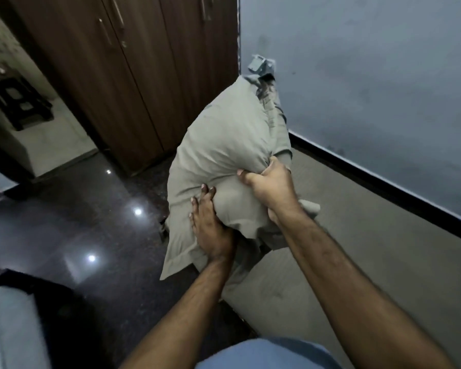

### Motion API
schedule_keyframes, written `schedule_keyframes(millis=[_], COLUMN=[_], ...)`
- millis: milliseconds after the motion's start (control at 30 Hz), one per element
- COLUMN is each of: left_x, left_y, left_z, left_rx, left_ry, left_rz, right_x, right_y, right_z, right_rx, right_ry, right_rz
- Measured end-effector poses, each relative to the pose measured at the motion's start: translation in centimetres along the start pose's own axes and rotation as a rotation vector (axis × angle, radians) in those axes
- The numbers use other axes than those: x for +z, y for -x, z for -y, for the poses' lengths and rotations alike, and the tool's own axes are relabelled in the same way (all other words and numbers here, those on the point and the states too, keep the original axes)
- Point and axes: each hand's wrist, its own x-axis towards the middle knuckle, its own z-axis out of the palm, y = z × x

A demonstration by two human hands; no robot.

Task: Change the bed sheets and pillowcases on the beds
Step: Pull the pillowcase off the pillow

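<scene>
A pillow in a grey-green pillowcase (224, 145) stands on end above the corner of the bed (343, 235), which wears a sheet of the same colour. My right hand (269, 182) grips a bunch of the case's cloth at the pillow's right side. My left hand (210, 230) lies flat against the pillow's lower front, fingers straight and pointing up. The loose flap of the case hangs below my left hand. A darker patterned cloth shows at the pillow's top right edge.
A brown wooden wardrobe (123, 75) stands behind the pillow on the left. A blue-grey wall (370, 89) with a black skirting runs along the bed's far side. Dark polished floor (77, 222) lies to the left, and a black stool (16, 102) stands beyond the doorway.
</scene>
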Motion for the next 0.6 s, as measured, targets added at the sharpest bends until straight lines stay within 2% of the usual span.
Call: schedule_keyframes(millis=[267, 400, 500, 600], left_x=[-0.8, -0.3, -0.2, 0.2], left_y=[-9.6, -15.3, -19.5, -24.3], left_z=[5.5, 8.6, 11.1, 12.7], left_rx=[-0.028, -0.020, 0.051, 0.063], left_ry=[-0.060, -0.063, -0.062, -0.009], left_rz=[-0.001, 0.070, 0.131, 0.176], right_x=[8.7, 12.6, 15.8, 18.4], right_y=[-4.8, -7.7, -9.8, -12.0], right_z=[3.2, 4.1, 5.3, 7.2], right_rx=[0.080, 0.120, 0.152, 0.135], right_ry=[0.047, 0.058, 0.090, 0.193], right_rz=[0.044, 0.005, -0.053, -0.072])
